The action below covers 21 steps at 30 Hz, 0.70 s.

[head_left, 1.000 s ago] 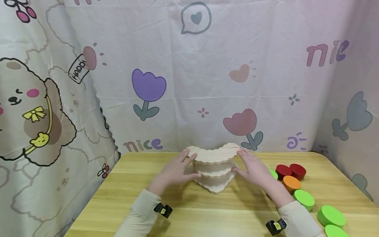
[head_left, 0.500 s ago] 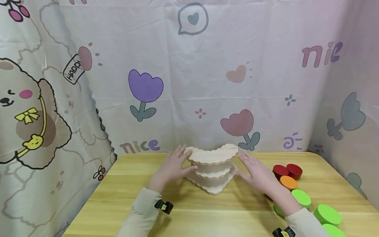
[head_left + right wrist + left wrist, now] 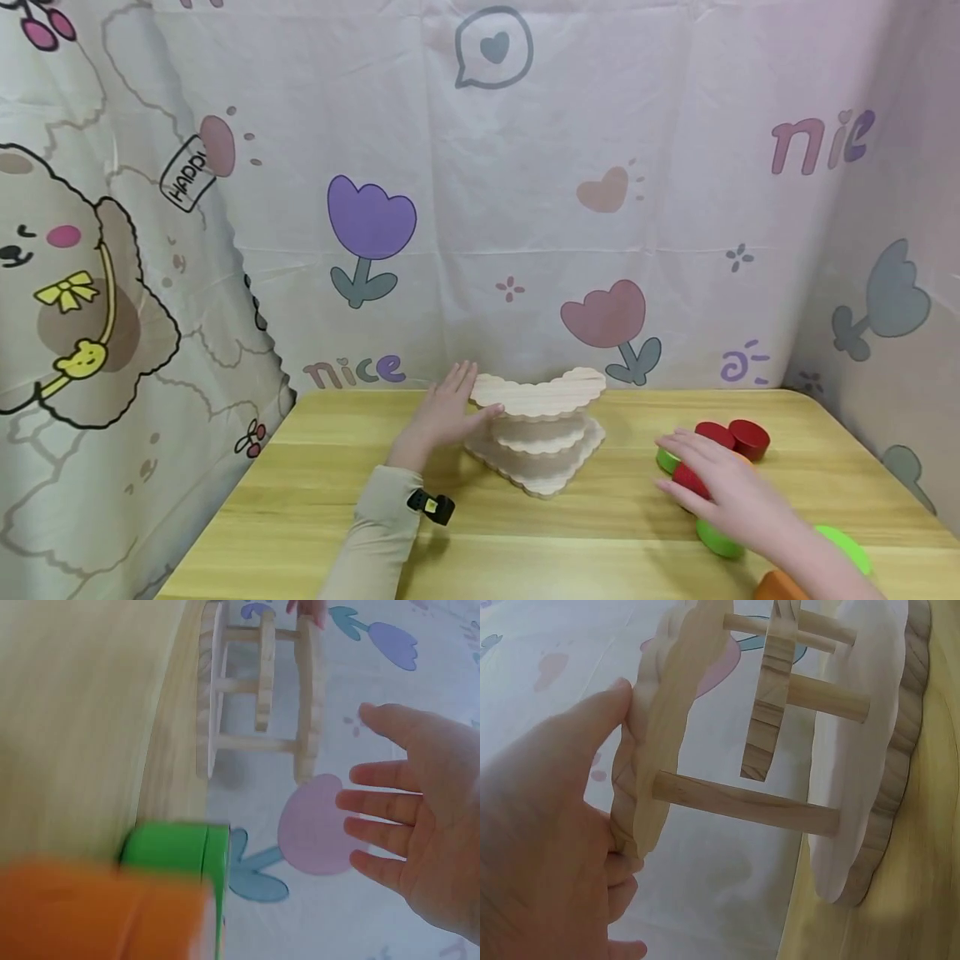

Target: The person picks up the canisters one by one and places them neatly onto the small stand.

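A pale wooden tiered stand with scalloped shelves stands upright on the table near its back edge. My left hand holds the left end of its top shelf, thumb at the front edge and fingers at the side. In the left wrist view the thumb and fingertips touch the edge of that top shelf, and round dowels join it to the shelf below. My right hand hovers at the right above several coloured round blocks, its fingers extended and apart from the stand. A red block is partly hidden beneath that hand.
Two dark red blocks sit behind the right hand. Green blocks and an orange block lie nearer the front right. A printed cloth hangs behind the wooden table.
My right hand has left the stand's right end and moved right, over the coloured blocks. The left hand stays at the stand's left end, and the stand has hardly shifted.
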{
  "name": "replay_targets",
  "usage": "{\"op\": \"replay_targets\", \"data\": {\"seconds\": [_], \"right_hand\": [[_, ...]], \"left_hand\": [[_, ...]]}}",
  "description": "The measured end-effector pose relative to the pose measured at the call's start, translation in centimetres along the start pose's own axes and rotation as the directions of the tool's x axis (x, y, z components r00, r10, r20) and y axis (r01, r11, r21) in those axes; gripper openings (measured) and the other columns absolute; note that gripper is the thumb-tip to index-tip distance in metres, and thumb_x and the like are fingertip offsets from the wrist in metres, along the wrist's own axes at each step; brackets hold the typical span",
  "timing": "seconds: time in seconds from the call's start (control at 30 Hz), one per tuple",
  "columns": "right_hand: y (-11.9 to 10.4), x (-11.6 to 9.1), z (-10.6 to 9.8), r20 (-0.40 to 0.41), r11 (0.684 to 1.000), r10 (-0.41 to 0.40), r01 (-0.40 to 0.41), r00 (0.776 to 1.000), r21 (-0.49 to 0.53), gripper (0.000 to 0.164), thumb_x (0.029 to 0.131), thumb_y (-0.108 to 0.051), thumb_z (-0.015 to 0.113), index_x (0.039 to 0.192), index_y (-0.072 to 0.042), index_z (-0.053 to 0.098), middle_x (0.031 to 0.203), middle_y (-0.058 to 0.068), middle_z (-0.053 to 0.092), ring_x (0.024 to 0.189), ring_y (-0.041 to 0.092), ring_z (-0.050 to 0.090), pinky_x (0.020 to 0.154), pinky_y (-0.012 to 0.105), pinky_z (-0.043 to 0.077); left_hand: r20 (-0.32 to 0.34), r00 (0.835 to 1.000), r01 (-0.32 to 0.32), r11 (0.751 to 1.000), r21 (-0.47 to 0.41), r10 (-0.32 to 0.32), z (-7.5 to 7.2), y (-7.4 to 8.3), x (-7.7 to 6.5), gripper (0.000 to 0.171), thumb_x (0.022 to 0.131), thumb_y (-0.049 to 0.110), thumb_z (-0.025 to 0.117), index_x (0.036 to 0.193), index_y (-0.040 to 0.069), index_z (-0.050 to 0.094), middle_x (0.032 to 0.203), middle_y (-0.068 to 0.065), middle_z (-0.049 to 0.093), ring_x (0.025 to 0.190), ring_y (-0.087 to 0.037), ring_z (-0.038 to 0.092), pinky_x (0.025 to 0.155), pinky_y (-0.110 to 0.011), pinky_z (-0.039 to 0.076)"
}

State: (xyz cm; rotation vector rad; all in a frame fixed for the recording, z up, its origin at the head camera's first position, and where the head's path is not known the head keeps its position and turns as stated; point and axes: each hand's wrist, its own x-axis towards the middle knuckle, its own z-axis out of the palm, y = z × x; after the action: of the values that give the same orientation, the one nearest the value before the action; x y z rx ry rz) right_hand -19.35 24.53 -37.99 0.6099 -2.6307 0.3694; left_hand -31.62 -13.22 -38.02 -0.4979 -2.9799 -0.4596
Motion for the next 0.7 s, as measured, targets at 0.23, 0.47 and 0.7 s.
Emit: {"op": "replay_targets", "data": {"seconds": [0.23, 0.47, 0.7], "right_hand": [[1.5, -2.9, -1.4, -0.076, 0.994, -0.054, 0.046, 0.996, -0.098, 0.045, 0.071, -0.043, 0.084, 0.109, -0.023, 0.069, 0.112, -0.009, 0.066, 0.102, 0.016, 0.061, 0.082, 0.046, 0.059], [3.2, -6.0, -1.5, -0.088, 0.978, -0.16, 0.146, 0.983, -0.149, 0.039, 0.063, -0.048, 0.087, 0.091, -0.036, 0.061, 0.091, -0.028, 0.049, 0.08, -0.004, 0.044, 0.07, 0.009, 0.042], [6.2, -8.7, -0.9, -0.044, 0.935, -0.269, 0.25, 0.962, -0.25, 0.046, 0.059, -0.065, 0.081, 0.089, -0.039, 0.058, 0.093, -0.031, 0.047, 0.081, 0.0, 0.047, 0.077, 0.006, 0.035]], "left_hand": [[0.002, 1.0, -0.004, 0.999, -0.049, 0.004, 0.2, -0.2, 0.1, 0.101, 0.089, 0.078, 0.034, 0.157, 0.012, 0.001, 0.166, -0.009, 0.002, 0.154, -0.027, 0.003, 0.124, -0.051, 0.012], [0.0, 1.0, -0.012, 0.999, -0.052, 0.012, 0.1, -0.3, -0.1, 0.1, 0.09, 0.076, 0.035, 0.157, 0.01, 0.001, 0.166, -0.009, 0.002, 0.154, -0.027, 0.003, 0.124, -0.051, 0.013], [0.006, 1.0, -0.022, 0.998, -0.063, 0.023, 0.2, -0.2, 0.0, 0.099, 0.09, 0.075, 0.036, 0.157, 0.01, 0.001, 0.166, -0.008, 0.0, 0.154, -0.026, 0.002, 0.124, -0.051, 0.013]]}}
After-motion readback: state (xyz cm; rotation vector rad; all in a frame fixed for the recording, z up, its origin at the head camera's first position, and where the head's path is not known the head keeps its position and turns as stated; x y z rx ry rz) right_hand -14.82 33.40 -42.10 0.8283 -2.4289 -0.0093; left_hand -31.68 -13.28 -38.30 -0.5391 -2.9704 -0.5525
